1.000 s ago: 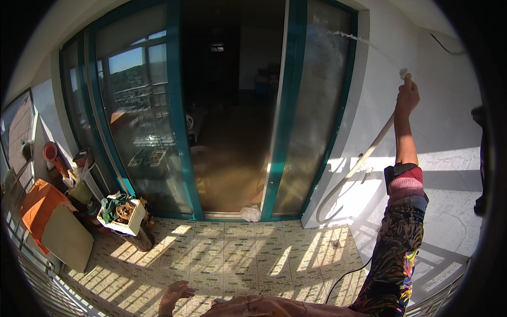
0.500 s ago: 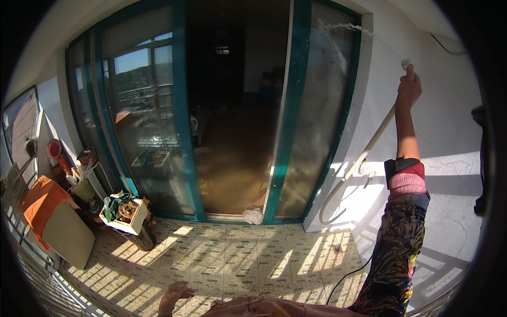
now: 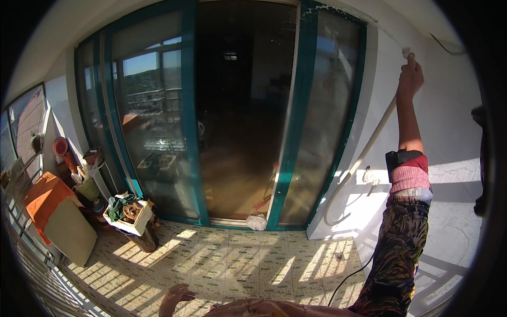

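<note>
My right hand [image 3: 411, 79] is raised high on the right, closed around the end of a pale hose [image 3: 365, 152]. The pale end piece [image 3: 406, 52] points up past my fingers. From it a thin jet of water [image 3: 346, 12] arcs leftward to the top of the green-framed sliding door [image 3: 291, 174]. Below my hand the hose hangs along the white wall and curves back near a wall tap [image 3: 368, 176]. My left hand [image 3: 178, 296] is low at the lower edge, fingers loosely stretched, holding nothing.
A white planter box [image 3: 138, 224] with plants stands on a dark pot at the left. Beside it is a pale cabinet [image 3: 68, 232] under an orange cloth [image 3: 50, 198]. A crumpled white cloth [image 3: 256, 222] lies at the door sill. A dark cord [image 3: 343, 283] crosses the patterned floor.
The water jet has shifted upward from the right glass pane to the top of the door frame. My right hand tilts slightly higher with the hose. The view has shifted a little.
</note>
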Action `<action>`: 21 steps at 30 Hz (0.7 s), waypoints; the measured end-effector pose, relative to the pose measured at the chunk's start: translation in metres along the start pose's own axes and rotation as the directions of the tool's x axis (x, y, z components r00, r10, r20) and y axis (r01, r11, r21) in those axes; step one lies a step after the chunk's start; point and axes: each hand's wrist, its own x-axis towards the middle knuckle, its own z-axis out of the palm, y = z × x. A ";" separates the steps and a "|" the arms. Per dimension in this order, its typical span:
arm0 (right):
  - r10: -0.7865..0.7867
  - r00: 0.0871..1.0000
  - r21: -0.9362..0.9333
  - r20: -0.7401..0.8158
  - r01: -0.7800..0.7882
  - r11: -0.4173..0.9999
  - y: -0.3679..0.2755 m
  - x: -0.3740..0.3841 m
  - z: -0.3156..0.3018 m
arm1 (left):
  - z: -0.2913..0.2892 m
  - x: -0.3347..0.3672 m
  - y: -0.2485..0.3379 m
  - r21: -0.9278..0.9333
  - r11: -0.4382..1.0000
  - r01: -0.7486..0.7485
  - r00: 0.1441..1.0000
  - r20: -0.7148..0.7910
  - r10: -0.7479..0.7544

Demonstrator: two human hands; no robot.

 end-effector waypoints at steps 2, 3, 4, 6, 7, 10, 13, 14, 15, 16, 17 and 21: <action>0.032 0.999 -0.020 0.001 -0.032 0.999 0.002 -0.001 -0.002 | 0.000 -0.001 0.002 0.007 1.000 -0.005 1.000 0.003 0.005; 0.016 1.000 -0.014 0.001 -0.016 1.000 0.005 -0.002 -0.004 | 0.000 -0.001 0.003 0.004 1.000 -0.011 1.000 0.008 0.011; 0.015 1.000 -0.017 0.007 -0.015 1.000 0.008 -0.002 -0.007 | 0.001 -0.001 0.004 0.001 1.000 -0.018 1.000 0.014 0.018; 0.017 1.000 -0.014 0.018 -0.017 1.000 0.013 -0.003 -0.011 | 0.002 -0.002 0.008 -0.012 0.999 -0.031 0.999 0.032 0.032; 0.021 1.000 -0.008 0.022 -0.021 1.000 0.015 -0.003 -0.013 | 0.002 -0.002 0.010 -0.017 0.999 -0.039 0.998 0.042 0.039; 0.018 1.000 0.014 0.010 -0.019 1.000 0.020 -0.004 -0.019 | 0.005 -0.002 0.015 0.022 0.999 -0.049 0.998 0.034 0.048; 0.035 0.999 -0.004 0.021 -0.035 0.999 0.023 -0.009 -0.028 | 0.007 -0.001 0.018 0.027 0.999 -0.040 0.999 0.027 0.039; 0.058 0.998 -0.034 0.029 -0.057 0.998 0.024 -0.011 -0.032 | 0.007 -0.001 0.018 0.030 0.999 -0.031 0.999 0.021 0.030; 0.047 0.998 -0.014 0.037 -0.046 0.999 0.024 -0.014 -0.035 | 0.007 -0.001 0.018 0.033 0.999 -0.022 1.000 0.014 0.022; 0.050 0.998 -0.010 0.043 -0.050 0.999 0.026 -0.018 -0.037 | 0.008 -0.001 0.018 0.035 0.999 -0.013 1.000 0.006 0.013; 0.076 0.996 -0.017 0.048 -0.075 0.997 0.027 -0.023 -0.040 | 0.007 -0.001 0.018 0.040 0.999 -0.015 1.000 0.014 0.015; 0.093 0.992 0.007 0.089 -0.094 0.995 0.034 -0.044 -0.052 | 0.004 -0.001 0.018 0.064 0.998 -0.016 0.999 0.033 0.014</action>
